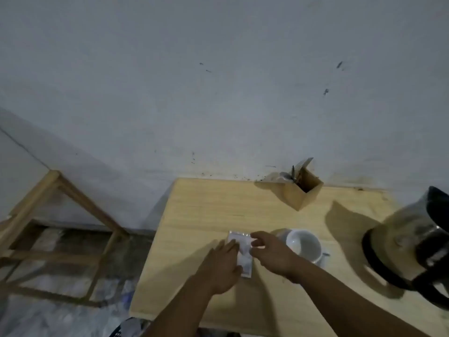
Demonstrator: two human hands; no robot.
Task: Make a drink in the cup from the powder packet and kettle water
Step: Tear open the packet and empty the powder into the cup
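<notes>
Head view, from nearest to farthest: we see our two forearms reaching in from the bottom edge over a pale wooden table (199, 215). Our left hand (222, 266) lies beside the powder packet (243, 254), fingers extended along its left edge and touching it; our right hand (269, 254) curls over the right edge with thumb and forefinger bent toward it. Whether either hand truly pinches the packet we cannot tell, since the frame is blurred. The packet looks flat on the table, long side running away from us, and appears unopened.

Just right of the right hand stands the white cup (303, 245), mouth up and empty as far as we can see. Well apart to the right sits the glass kettle (410, 249) with its dark handle and base.

We judge the risks this way: a hard tear so close to the cup could scatter powder over the table, or our right wrist could knock the cup as it pulls. Later, the kettle's hot water could splash if poured fast.

Farther back, a wooden holder (306, 190) with utensils stands near the wall (218, 93), which is pale grey and scuffed. A wooden frame (60, 215) stands left, over a cluttered floor.
</notes>
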